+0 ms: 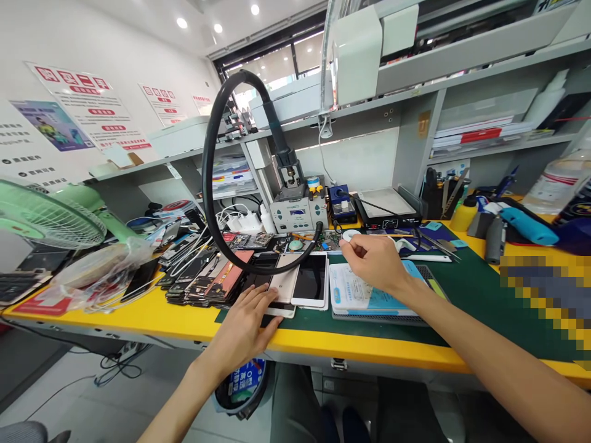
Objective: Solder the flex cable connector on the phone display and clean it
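Observation:
My left hand (242, 326) lies flat with fingers apart on the lower edge of a champagne-gold smartphone (281, 284), pressing on it without gripping. Beside that phone is a white smartphone (309, 280) with a dark screen. My right hand (373, 261) hangs above the green work mat (466, 314), its fingertips pinching a small roll of white tape (351, 235). Below my right wrist lies a white and blue booklet (364, 289).
A heap of phones (207, 283) covers the yellow bench (138, 323) at left. Behind stand a rework station (295, 212) with a looped black hose (207, 154) and a heating plate (385, 206). A green fan (46, 215) stands far left; bottles and tools crowd the right.

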Action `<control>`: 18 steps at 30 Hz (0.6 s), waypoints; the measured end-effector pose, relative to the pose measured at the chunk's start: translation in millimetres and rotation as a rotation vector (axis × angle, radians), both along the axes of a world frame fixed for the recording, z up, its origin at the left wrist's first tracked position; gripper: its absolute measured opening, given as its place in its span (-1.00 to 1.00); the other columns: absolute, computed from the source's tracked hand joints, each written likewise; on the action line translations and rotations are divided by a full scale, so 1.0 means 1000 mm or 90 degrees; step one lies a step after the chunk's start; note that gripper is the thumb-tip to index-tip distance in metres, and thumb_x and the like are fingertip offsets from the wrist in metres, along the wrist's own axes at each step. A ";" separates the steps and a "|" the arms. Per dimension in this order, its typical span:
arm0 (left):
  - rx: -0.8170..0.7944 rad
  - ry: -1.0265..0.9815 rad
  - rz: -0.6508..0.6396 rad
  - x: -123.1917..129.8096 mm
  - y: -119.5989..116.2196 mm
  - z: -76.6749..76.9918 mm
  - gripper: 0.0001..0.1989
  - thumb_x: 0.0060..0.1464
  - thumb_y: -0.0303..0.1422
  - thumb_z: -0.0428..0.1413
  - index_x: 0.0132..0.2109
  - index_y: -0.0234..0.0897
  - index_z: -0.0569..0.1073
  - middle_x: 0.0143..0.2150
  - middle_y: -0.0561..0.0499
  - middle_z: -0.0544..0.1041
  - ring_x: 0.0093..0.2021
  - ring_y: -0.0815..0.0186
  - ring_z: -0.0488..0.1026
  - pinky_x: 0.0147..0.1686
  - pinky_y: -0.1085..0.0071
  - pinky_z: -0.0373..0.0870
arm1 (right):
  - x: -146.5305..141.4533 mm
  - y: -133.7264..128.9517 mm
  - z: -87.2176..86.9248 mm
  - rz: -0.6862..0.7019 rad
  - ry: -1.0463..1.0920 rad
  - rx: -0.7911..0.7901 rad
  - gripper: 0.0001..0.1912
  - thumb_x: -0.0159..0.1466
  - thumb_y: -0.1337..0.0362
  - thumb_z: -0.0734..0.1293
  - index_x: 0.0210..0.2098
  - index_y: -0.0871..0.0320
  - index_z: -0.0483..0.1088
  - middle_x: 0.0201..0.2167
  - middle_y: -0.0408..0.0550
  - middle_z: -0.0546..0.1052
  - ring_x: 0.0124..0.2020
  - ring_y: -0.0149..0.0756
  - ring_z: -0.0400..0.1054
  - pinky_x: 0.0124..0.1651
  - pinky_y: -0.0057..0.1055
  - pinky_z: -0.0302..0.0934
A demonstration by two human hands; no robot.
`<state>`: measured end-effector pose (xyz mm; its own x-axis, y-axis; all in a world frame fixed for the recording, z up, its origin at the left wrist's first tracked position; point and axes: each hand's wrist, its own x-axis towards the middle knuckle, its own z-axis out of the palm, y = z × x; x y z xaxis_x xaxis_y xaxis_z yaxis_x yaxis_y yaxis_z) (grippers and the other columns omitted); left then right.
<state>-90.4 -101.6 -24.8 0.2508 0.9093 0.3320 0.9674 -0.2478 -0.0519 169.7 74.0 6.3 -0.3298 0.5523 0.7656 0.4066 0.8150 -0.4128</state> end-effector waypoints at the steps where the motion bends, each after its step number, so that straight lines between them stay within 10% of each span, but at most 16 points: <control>1: 0.000 -0.003 0.001 0.000 0.000 0.001 -0.58 0.24 -0.25 0.06 0.19 -0.30 0.32 0.16 -0.17 0.50 0.24 0.05 0.34 0.24 0.02 0.27 | 0.000 0.000 0.000 -0.001 -0.001 0.001 -0.56 0.28 0.25 0.26 -0.66 0.12 0.03 -0.74 -0.23 0.18 -0.67 -0.45 0.01 -0.49 -0.41 -0.07; 18: 0.002 -0.028 0.021 -0.008 -0.002 -0.001 -0.58 0.24 -0.23 0.06 0.19 -0.27 0.31 0.14 -0.17 0.50 0.24 0.05 0.33 0.21 0.06 0.31 | -0.003 0.003 -0.009 -0.005 -0.034 0.011 -0.57 0.29 0.25 0.27 -0.66 0.13 0.07 -0.72 -0.22 0.22 -0.65 -0.45 0.04 -0.48 -0.41 -0.09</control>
